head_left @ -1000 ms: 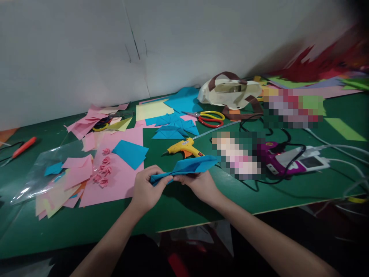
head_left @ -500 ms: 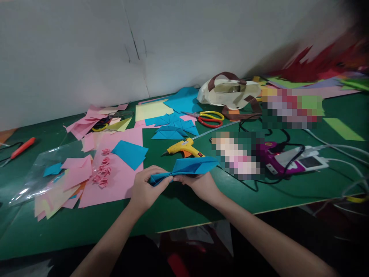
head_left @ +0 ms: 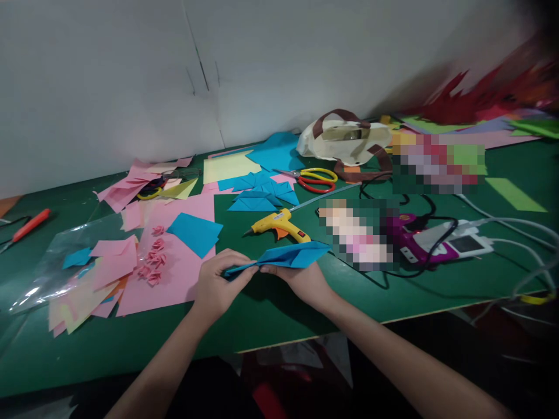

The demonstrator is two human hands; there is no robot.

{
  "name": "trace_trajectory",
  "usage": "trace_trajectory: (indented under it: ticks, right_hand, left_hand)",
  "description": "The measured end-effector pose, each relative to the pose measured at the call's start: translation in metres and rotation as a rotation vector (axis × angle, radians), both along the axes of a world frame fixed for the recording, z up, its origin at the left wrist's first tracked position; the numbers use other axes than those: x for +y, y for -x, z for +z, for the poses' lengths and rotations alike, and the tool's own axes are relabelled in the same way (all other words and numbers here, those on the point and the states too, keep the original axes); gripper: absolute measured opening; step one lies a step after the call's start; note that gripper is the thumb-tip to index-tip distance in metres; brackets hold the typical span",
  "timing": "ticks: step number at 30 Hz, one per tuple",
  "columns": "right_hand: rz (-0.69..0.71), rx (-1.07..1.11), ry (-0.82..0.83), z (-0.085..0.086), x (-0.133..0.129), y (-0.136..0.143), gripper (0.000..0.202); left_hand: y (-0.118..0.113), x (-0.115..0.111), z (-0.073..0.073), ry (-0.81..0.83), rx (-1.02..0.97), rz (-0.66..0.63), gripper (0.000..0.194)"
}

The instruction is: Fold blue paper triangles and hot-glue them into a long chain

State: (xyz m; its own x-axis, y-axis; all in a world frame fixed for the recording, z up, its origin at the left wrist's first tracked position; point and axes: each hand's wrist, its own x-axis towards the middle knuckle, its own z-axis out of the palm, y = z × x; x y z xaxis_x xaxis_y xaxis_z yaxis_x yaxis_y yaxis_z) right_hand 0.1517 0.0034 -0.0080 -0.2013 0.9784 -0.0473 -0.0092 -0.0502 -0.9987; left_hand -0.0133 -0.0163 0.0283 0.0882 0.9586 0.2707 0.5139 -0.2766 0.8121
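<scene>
A folded piece of blue paper (head_left: 292, 255) is held between my two hands above the near side of the green table. My left hand (head_left: 219, 283) pinches its narrow left end between thumb and fingers. From below, my right hand (head_left: 305, 282) grips the wider part, the thumb near the middle fold and the fingers mostly hidden under the paper. Just beyond lies a yellow glue gun (head_left: 279, 224) with a long glue stick at its back. Several folded blue pieces (head_left: 257, 195) rest behind the glue gun, and a flat blue sheet (head_left: 195, 234) lies on pink paper to the left.
Small pink paper roses (head_left: 155, 256) sit on the pink sheet (head_left: 183, 279), beside a clear plastic bag (head_left: 48, 265). Scissors (head_left: 317, 179) and a cream bag (head_left: 345, 139) stand farther back. At right are a purple power strip (head_left: 402, 247) and trailing cables. An orange-handled tool (head_left: 31, 226) lies far left.
The left end of the blue paper looks flatter and more closed between my left fingers. Both hands keep their grip and have barely moved; the view has shifted slightly.
</scene>
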Motion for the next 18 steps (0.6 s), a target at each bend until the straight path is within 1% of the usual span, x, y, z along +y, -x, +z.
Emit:
trace_trajectory:
  ticks: [2, 6, 9, 11, 12, 14, 16, 17, 18]
  right_hand:
    - [0.053, 0.004, -0.010, -0.001, -0.001, -0.001, 0.011]
    - [0.120, 0.010, -0.091, -0.002, -0.002, -0.004, 0.005]
    - [0.135, -0.010, -0.096, -0.002, -0.001, -0.004, 0.004]
    - [0.124, -0.025, -0.083, -0.002, 0.000, -0.003, 0.008]
    - [0.114, -0.031, -0.089, -0.002, 0.001, -0.002, 0.013]
    - [0.061, -0.021, -0.142, -0.002, 0.003, -0.003, 0.034]
    - [-0.030, 0.021, -0.240, 0.000, 0.004, -0.005, 0.060]
    - [-0.079, 0.037, -0.300, 0.001, 0.005, -0.008, 0.070]
    - [-0.119, 0.037, -0.359, 0.002, 0.006, -0.011, 0.074]
  left_hand:
    - [0.000, -0.001, 0.001, -0.039, 0.014, -0.032, 0.012]
    - [0.000, -0.003, 0.001, -0.134, 0.017, -0.062, 0.013]
    - [0.001, -0.003, -0.002, -0.198, 0.037, -0.073, 0.010]
    - [0.004, -0.002, -0.003, -0.222, 0.071, -0.055, 0.009]
    - [0.006, -0.001, -0.003, -0.213, 0.091, -0.037, 0.009]
    - [0.011, 0.002, 0.000, -0.150, 0.126, 0.006, 0.008]
    - [0.017, 0.005, 0.005, -0.038, 0.147, 0.030, 0.009]
    - [0.020, 0.006, 0.008, 0.004, 0.147, 0.046, 0.011]
    - [0.024, 0.007, 0.010, 0.034, 0.149, 0.060, 0.012]
